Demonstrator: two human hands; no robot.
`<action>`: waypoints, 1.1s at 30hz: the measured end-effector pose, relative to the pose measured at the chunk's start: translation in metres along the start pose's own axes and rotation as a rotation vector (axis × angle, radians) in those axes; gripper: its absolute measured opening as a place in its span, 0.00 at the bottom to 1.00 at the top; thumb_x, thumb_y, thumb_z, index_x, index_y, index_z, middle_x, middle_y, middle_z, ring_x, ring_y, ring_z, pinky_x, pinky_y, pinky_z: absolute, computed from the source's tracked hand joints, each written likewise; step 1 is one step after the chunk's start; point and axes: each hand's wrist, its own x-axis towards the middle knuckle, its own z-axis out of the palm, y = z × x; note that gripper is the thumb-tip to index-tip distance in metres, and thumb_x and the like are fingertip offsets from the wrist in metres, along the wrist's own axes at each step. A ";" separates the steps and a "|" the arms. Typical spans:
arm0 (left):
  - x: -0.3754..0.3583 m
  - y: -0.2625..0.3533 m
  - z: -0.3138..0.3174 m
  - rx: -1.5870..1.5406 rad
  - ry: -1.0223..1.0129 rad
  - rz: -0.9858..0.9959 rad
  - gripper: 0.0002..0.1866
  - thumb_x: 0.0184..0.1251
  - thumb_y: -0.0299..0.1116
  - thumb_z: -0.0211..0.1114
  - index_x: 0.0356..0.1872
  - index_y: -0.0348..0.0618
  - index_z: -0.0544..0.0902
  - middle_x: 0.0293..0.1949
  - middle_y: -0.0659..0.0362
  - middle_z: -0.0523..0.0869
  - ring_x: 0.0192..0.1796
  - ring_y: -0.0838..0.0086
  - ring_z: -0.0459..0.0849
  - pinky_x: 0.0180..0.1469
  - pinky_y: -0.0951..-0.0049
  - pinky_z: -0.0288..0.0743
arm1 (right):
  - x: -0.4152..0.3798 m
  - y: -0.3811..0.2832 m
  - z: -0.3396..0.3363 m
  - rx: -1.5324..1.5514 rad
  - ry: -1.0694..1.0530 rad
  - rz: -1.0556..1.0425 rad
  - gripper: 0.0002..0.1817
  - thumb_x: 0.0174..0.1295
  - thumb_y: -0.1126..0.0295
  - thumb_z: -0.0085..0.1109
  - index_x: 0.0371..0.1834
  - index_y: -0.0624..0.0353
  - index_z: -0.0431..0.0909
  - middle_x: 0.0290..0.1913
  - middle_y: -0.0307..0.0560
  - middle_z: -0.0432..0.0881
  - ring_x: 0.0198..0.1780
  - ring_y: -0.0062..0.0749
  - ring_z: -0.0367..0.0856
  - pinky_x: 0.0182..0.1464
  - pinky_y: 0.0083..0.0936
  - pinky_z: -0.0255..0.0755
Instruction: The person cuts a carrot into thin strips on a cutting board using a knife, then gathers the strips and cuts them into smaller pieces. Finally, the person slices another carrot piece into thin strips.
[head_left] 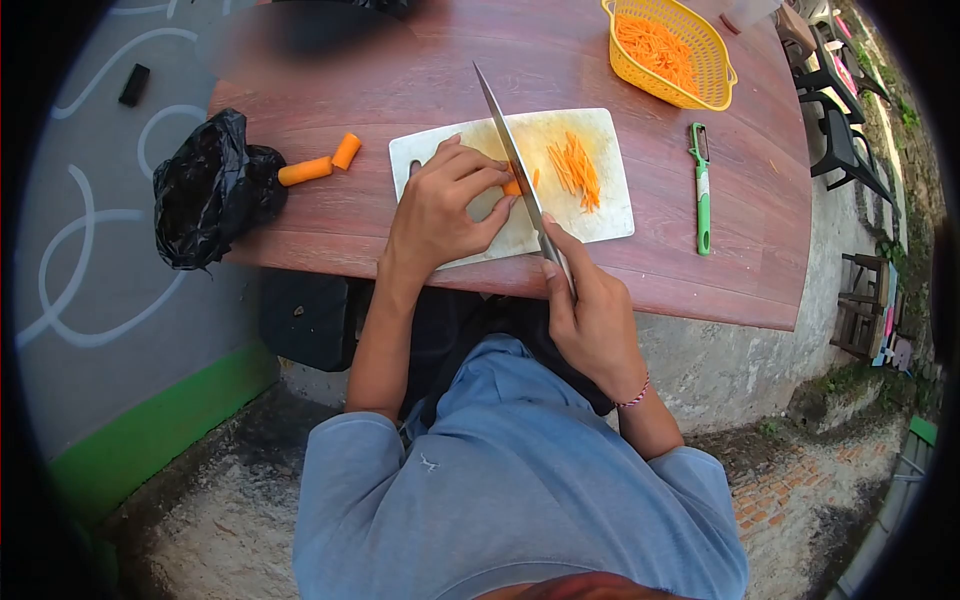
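Observation:
My right hand [592,318] is wrapped round the handle end of a long knife [517,160], whose blade points up and away over the white cutting board [597,128]. Left of the blade, my left hand [452,200] rests on the board, its bent fingers against a small piece of carrot [512,187] that they partly cover. The blade stands right beside this piece. A small pile of carrot strips [575,172] lies on the board to the right of the knife.
Two peeled carrot pieces [306,171] lie by a black plastic bag [215,188] at the table's left edge. A yellow basket [718,75] of carrot strips stands at the back right. A green peeler [703,190] lies right of the board. Chairs [838,140] stand beyond the table [740,285].

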 end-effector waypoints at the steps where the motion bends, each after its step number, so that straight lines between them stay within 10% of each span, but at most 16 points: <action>1: -0.001 -0.001 0.000 0.001 -0.005 -0.011 0.10 0.55 0.25 0.80 0.40 0.39 0.93 0.43 0.54 0.95 0.50 0.60 0.94 0.72 0.50 0.81 | 0.002 0.002 0.003 -0.009 0.023 -0.038 0.29 0.76 0.76 0.60 0.80 0.56 0.74 0.40 0.69 0.88 0.41 0.68 0.89 0.44 0.53 0.81; 33: 0.001 0.001 0.000 0.051 0.023 0.014 0.10 0.57 0.26 0.81 0.40 0.38 0.93 0.44 0.53 0.94 0.49 0.58 0.93 0.66 0.53 0.84 | 0.014 0.002 -0.012 0.175 -0.079 0.043 0.28 0.79 0.73 0.60 0.82 0.51 0.73 0.39 0.72 0.87 0.43 0.70 0.89 0.45 0.49 0.80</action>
